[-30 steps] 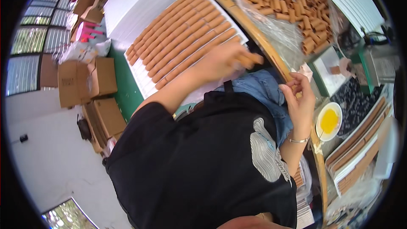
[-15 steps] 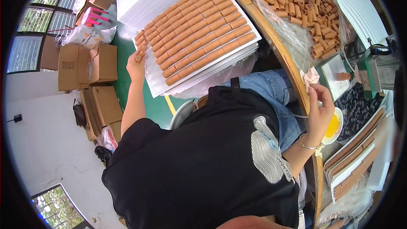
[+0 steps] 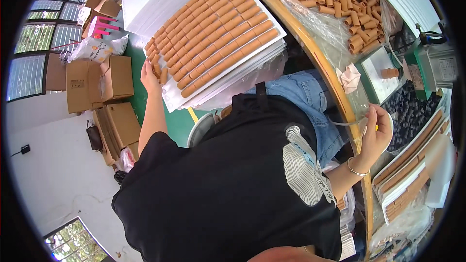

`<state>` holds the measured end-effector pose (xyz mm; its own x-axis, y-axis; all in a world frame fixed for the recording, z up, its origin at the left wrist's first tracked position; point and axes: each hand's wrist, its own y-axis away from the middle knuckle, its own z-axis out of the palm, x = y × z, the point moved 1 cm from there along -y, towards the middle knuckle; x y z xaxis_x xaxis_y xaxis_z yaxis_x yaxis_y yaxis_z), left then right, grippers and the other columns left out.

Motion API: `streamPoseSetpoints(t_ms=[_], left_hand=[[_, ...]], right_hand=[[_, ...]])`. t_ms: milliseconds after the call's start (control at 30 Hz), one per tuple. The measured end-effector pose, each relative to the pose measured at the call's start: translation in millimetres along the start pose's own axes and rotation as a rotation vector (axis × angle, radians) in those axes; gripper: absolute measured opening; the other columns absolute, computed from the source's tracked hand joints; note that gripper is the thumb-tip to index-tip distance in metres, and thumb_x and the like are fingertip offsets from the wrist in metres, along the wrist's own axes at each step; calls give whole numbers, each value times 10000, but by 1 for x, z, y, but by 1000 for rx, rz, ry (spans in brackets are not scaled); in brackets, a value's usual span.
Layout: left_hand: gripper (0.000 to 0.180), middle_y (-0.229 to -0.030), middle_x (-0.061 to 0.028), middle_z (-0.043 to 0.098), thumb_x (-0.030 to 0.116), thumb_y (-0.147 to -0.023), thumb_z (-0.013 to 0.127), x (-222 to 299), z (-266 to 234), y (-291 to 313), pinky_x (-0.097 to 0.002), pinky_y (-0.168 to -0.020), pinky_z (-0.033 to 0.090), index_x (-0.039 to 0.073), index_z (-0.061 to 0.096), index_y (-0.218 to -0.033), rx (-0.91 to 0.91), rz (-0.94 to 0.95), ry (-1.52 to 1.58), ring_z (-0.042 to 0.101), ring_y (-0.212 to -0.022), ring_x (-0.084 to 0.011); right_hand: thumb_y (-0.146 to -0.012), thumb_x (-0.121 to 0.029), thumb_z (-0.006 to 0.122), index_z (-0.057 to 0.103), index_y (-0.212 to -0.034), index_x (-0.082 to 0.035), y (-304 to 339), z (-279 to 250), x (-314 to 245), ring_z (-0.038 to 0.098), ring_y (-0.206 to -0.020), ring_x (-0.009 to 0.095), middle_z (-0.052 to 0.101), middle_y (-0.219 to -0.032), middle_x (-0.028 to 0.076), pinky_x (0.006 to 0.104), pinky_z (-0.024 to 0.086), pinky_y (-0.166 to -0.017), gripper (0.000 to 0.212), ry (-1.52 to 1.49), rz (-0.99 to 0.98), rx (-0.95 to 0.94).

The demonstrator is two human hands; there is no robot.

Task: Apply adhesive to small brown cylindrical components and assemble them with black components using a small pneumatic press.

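My left hand (image 3: 147, 76) is stretched out to the near left corner of a white sheet (image 3: 171, 103) that lies on a stack and carries long rows of orange cardboard tubes (image 3: 218, 29). Its fingers pinch one orange tube (image 3: 157, 70) at the end of a row. My right hand (image 3: 374, 133) is curled over a small white bowl (image 3: 391, 125) at the edge of the wooden bench. I cannot see what its fingers hold. A bracelet circles that wrist.
A clear plastic bag (image 3: 340, 5) full of loose orange tubes lies on the bench, beside a crumpled pink cloth (image 3: 350, 76). Black tubes (image 3: 412, 111) and more filled sheets (image 3: 412, 174) sit at the right. Cardboard boxes (image 3: 97, 82) stand on the floor at the left.
My left hand swung from beside my right hand out to the sheet's left corner, carrying a tube. My right hand dropped onto the bowl, which now hides its yellow contents.
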<state>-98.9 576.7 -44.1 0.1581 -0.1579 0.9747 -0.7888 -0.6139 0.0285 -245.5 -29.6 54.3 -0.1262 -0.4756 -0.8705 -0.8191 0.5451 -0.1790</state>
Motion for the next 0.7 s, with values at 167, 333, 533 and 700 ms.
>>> streamPoseSetpoints(t_ms=[167,333,533,700], left_hand=[[477,-1270,-141,557,267,-953,599,-11,2,-9,-298,-972,436,-48,500,-1297,81,223,47,546,-1147,-177],[555,-1309,-175,525,241,-888,691,-7,-5,13,-335,-1035,394,-53,474,-1305,101,101,-384,509,-1219,-223],[351,-1237,-132,597,214,-814,767,-11,-13,13,-321,-897,483,4,674,-1080,142,275,-663,609,-1042,-180],[318,-947,-56,683,257,-838,744,5,-24,-10,-273,-772,493,9,699,-1031,-162,-3,-595,611,-837,-124]], right_hand=[[-908,-84,640,672,-918,20,0,-11,6,572,-716,67,641,-790,15,203,443,-674,109,51,-27,54],[-908,-80,640,672,-924,21,-1,-6,8,572,-721,66,640,-789,14,202,440,-677,108,56,-19,53],[-913,-84,634,667,-945,24,-3,0,10,567,-724,68,640,-798,17,202,438,-689,117,4,-1,14],[-914,-91,635,670,-937,19,1,-5,7,567,-743,66,641,-806,20,202,438,-688,118,38,5,41]])
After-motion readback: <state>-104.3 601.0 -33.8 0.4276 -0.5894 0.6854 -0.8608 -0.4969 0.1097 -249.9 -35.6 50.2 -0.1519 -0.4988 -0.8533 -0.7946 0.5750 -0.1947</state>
